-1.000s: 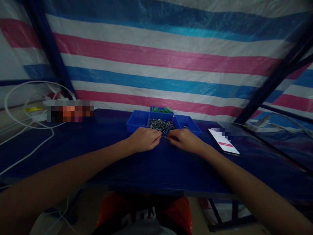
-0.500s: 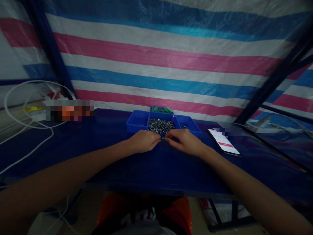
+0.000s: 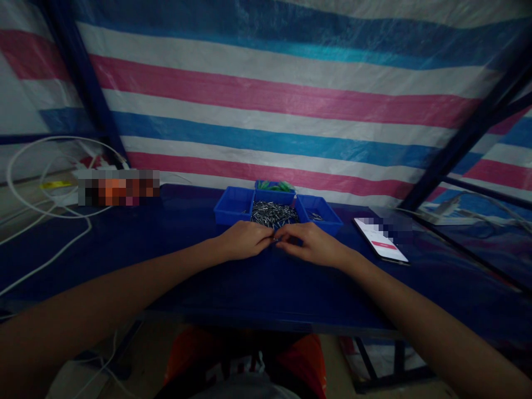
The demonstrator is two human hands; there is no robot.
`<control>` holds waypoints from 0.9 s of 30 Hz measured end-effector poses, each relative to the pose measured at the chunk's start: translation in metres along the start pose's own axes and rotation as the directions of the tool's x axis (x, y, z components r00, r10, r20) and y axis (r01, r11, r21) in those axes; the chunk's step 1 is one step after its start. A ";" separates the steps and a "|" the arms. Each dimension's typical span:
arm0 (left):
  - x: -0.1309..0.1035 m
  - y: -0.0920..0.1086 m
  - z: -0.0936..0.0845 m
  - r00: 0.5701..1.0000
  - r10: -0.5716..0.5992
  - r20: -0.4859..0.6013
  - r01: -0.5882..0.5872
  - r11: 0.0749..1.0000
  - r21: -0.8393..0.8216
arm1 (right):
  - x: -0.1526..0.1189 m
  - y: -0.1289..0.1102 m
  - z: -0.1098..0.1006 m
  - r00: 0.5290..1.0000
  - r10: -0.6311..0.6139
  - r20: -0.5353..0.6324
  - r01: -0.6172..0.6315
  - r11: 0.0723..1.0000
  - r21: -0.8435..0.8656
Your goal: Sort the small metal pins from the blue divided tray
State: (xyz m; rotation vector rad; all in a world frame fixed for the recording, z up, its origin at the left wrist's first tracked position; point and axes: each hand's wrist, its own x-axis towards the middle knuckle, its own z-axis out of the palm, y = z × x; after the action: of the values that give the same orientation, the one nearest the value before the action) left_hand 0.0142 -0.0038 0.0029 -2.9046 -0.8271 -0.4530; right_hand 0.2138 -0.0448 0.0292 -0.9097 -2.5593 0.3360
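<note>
My left hand [image 3: 245, 241] is closed in a pinch just in front of the blue bins, with a tiny shiny metal piece [image 3: 275, 239] at its fingertips. Thumb and forefinger of my right hand [image 3: 313, 243] come together at the same piece, the fingertips of both hands almost touching. Its exact kind is too small to tell. Right behind the hands, a heap of thin silvery metal pieces [image 3: 274, 211] fills the middle bin. The right blue bin [image 3: 328, 215] holds a few similar pieces.
The left blue bin [image 3: 235, 202] and a rear bin with green items [image 3: 274, 187] adjoin the heap. A lit phone [image 3: 380, 241] lies to the right on the blue table [image 3: 266, 293]. White cables [image 3: 85, 233] run along the left; a striped sheet [image 3: 266, 105] hangs behind.
My right hand has shifted slightly left and down, bringing its fingertips closer to the left hand's. The left hand has hardly moved.
</note>
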 end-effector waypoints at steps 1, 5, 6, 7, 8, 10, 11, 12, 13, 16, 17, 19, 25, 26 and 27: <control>0.000 0.000 0.000 1.000 -0.001 -0.002 0.001 1.000 0.002 | 0.000 0.000 0.000 1.000 -0.003 -0.003 0.003 1.000 -0.010; 0.000 0.001 -0.001 1.000 -0.010 -0.012 0.010 1.000 0.024 | 0.000 0.000 -0.003 0.999 -0.010 -0.045 0.006 0.996 -0.092; 0.000 0.001 -0.001 1.000 -0.013 -0.015 0.013 1.000 0.028 | 0.001 0.001 -0.004 0.998 -0.006 -0.061 -0.001 0.993 -0.122; 0.000 0.001 -0.001 1.000 -0.016 -0.020 0.017 0.999 0.031 | 0.001 0.002 -0.005 0.997 0.000 -0.077 -0.011 0.989 -0.150; 0.000 0.001 -0.001 0.999 -0.019 -0.026 0.020 0.999 0.034 | 0.001 0.004 -0.006 0.996 0.009 -0.092 -0.025 0.984 -0.176; 0.000 0.001 -0.002 0.999 -0.026 -0.043 0.028 0.999 0.045 | 0.001 0.009 -0.009 0.994 0.034 -0.106 -0.057 0.974 -0.220; 0.000 0.001 -0.003 0.998 -0.030 -0.056 0.034 0.998 0.055 | 0.001 0.012 -0.010 0.993 0.051 -0.103 -0.074 0.968 -0.240; 0.000 0.001 -0.003 0.997 -0.035 -0.074 0.040 0.997 0.067 | 0.001 0.014 -0.010 0.994 0.067 -0.091 -0.089 0.961 -0.260; 0.000 0.002 -0.004 0.995 -0.037 -0.095 0.044 0.996 0.080 | 0.001 0.017 -0.010 0.994 0.079 -0.074 -0.097 0.956 -0.278; 0.000 0.002 -0.005 0.987 -0.016 -0.158 0.035 0.992 0.120 | 0.001 0.021 -0.008 0.995 0.101 -0.012 -0.099 0.948 -0.303; 0.000 0.003 -0.005 0.985 0.003 -0.174 0.020 0.991 0.133 | 0.001 0.021 -0.006 0.995 0.100 0.015 -0.091 0.949 -0.303; -0.001 0.004 -0.006 0.978 0.058 -0.198 -0.027 0.987 0.156 | 0.002 0.019 -0.002 0.994 0.082 0.074 -0.057 0.955 -0.290; -0.003 0.005 -0.005 0.933 0.283 -0.223 -0.227 0.942 0.245 | 0.002 0.011 0.006 0.987 0.029 0.156 0.014 0.964 -0.265; -0.003 0.005 -0.004 0.924 0.308 -0.227 -0.247 0.933 0.262 | 0.003 0.011 0.007 0.987 0.029 0.157 0.014 0.965 -0.262; -0.003 0.005 -0.004 0.916 0.328 -0.233 -0.261 0.925 0.276 | 0.003 0.011 0.007 0.987 0.029 0.157 0.013 0.966 -0.259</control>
State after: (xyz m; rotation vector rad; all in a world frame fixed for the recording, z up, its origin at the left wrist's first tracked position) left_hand 0.0130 -0.0103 0.0056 -2.5983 -0.3618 -0.6545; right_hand 0.2147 -0.0357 0.0203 -1.0216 -2.7947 0.0770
